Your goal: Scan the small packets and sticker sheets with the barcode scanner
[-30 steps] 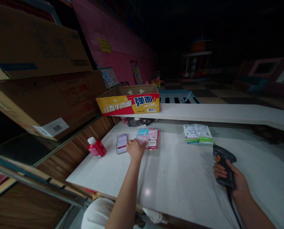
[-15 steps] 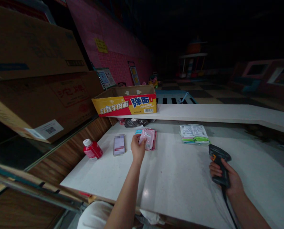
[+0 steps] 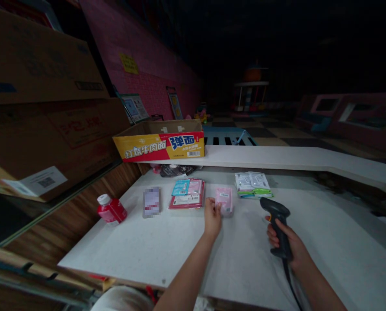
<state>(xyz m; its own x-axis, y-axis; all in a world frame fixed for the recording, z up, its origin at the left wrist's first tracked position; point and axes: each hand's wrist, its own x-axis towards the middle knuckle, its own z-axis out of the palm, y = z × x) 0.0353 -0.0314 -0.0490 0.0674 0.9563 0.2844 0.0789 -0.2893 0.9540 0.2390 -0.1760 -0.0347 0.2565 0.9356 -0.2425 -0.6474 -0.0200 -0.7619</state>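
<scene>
My left hand pinches a small pink packet by its left edge, just above the white counter. My right hand is closed around the grip of a dark handheld barcode scanner, whose head points toward the packet. A stack of pink and blue packets lies to the left of my left hand. A pile of white and green packets lies beyond the scanner.
A phone and a red bottle with a white cap lie at the counter's left. A yellow and red open carton sits on the raised shelf behind. Large cardboard boxes fill the left side.
My left hand took one pink packet off the stack and carried it right, toward the scanner. The scanner hand shifted slightly left. The camera view has drifted too.
</scene>
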